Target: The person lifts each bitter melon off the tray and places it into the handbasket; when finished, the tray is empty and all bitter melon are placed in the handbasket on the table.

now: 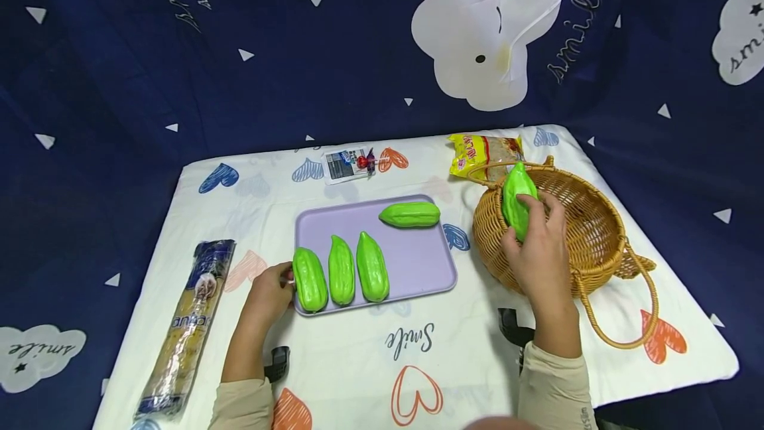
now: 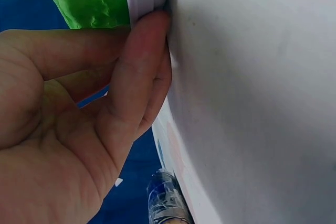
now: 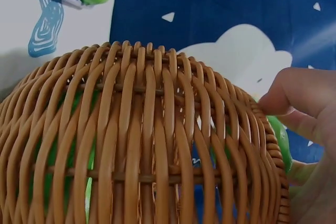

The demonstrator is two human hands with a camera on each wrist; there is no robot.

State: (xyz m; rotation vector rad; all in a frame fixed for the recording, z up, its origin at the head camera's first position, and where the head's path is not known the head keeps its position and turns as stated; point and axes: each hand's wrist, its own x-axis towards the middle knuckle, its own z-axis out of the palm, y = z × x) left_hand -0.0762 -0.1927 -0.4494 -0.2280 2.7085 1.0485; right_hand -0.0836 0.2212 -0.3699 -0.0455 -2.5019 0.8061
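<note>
My right hand [image 1: 540, 244] holds a green ridged fruit [image 1: 518, 198] over the left rim of a wicker basket [image 1: 597, 211]. In the right wrist view that fruit [image 3: 281, 142] shows beside my fingers, partly behind the rim. More green [image 3: 52, 166] shows through the weave, low in the basket. My left hand [image 1: 271, 290] grips the left edge of a lavender tray [image 1: 418, 264], its fingertips at the rim in the left wrist view. On the tray, several similar green fruits [image 1: 341, 271] lie, most in a row at the left and one crosswise at the back right.
Left of the tray lies a long pasta packet [image 1: 185, 330]. At the back are a small packet [image 1: 346, 166] with a red lollipop-like item [image 1: 363, 162] on it and a yellow food bag [image 1: 483, 154] behind the basket. The basket's handle [image 1: 621, 344] hangs down toward the front.
</note>
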